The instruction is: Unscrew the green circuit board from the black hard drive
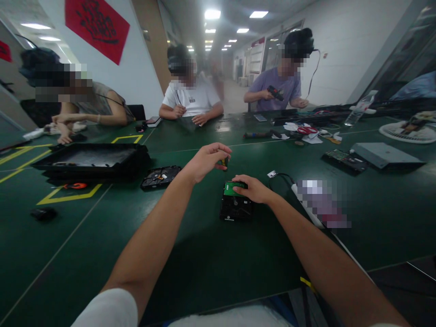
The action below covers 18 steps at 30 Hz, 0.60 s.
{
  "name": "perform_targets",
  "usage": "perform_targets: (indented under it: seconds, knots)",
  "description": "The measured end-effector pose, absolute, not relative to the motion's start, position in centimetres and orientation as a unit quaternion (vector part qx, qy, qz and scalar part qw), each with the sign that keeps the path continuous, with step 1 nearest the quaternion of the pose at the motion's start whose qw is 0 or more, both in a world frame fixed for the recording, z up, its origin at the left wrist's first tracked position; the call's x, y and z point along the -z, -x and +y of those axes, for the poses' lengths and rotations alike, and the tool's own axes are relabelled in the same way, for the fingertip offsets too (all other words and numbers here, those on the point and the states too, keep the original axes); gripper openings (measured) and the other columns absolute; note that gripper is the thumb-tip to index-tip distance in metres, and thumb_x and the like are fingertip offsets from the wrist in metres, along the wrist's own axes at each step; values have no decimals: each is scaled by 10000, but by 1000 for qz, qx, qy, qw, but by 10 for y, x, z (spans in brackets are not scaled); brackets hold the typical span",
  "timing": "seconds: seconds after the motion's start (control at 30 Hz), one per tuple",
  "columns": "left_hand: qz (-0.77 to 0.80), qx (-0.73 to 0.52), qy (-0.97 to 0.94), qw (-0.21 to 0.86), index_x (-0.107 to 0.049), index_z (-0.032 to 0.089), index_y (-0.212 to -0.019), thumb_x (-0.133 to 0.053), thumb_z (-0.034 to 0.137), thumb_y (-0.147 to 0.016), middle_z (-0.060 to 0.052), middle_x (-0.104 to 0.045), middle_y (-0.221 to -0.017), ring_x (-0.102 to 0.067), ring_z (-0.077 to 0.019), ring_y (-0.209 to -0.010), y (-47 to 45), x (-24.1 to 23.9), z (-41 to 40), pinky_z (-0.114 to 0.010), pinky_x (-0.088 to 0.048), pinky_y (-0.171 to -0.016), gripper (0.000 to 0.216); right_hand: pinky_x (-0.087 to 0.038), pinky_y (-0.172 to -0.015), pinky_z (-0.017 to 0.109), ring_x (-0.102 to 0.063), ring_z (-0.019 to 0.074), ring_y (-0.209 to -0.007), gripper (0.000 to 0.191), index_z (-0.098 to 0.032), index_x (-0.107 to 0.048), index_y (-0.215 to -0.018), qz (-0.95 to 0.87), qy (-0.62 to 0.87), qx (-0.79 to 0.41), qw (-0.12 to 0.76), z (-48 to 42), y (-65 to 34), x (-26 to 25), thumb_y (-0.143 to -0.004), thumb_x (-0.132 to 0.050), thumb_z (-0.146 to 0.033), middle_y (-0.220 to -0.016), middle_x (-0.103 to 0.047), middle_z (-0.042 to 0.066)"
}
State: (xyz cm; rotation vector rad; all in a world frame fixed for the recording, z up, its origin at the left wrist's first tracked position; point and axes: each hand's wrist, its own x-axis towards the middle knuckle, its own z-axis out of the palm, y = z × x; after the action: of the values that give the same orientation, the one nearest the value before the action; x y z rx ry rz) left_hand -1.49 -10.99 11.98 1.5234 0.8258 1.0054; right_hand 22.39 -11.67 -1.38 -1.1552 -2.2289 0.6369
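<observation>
A black hard drive [235, 208] with a green circuit board [231, 189] lies board-side up on the green table in front of me. My right hand [250, 188] grips its far right part, thumb across the board and fingers over the far edge, which they hide. Just above and beyond the drive, my left hand [211, 160] is closed around a short black-and-yellow screwdriver [224, 163]. Most of the tool is hidden by the fingers, and its tip cannot be made out. A second hard drive [161, 177] lies to the left, apart from both hands.
Stacked black trays [91, 159] stand at left, near an orange-handled tool [75, 185] and a black mouse-like object [43, 213]. A power strip [308, 206] lies right. Farther right are a grey metal box [386, 154] and a bottle [361, 109]. Several people sit across the table.
</observation>
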Motion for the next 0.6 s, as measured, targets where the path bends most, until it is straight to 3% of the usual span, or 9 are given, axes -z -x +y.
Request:
perform_targets:
  seconds: [0.27, 0.6]
  knots:
    - [334, -418, -631, 562, -725, 152, -970, -695, 298, -879, -109, -731, -1030, -684, -205, -952, 15, -118, -109, -322, -610, -749, 175, -447, -1202, 507, -596, 312, -1410, 394, -267, -700, -1332, -831, 425, -239, 269, -118, -223, 10, -978, -673, -437, -1436, -685, 90]
    - [394, -425, -701, 416, -641, 169, -856, -853, 481, -815, -32, -660, -799, -605, -130, -714, 17, -110, -102, -247, -509, -618, 379, -460, -1184, 520, -611, 313, -1384, 367, -290, -707, -1312, -833, 408, -243, 285, -114, -225, 17, -971, -679, -421, -1391, -698, 79]
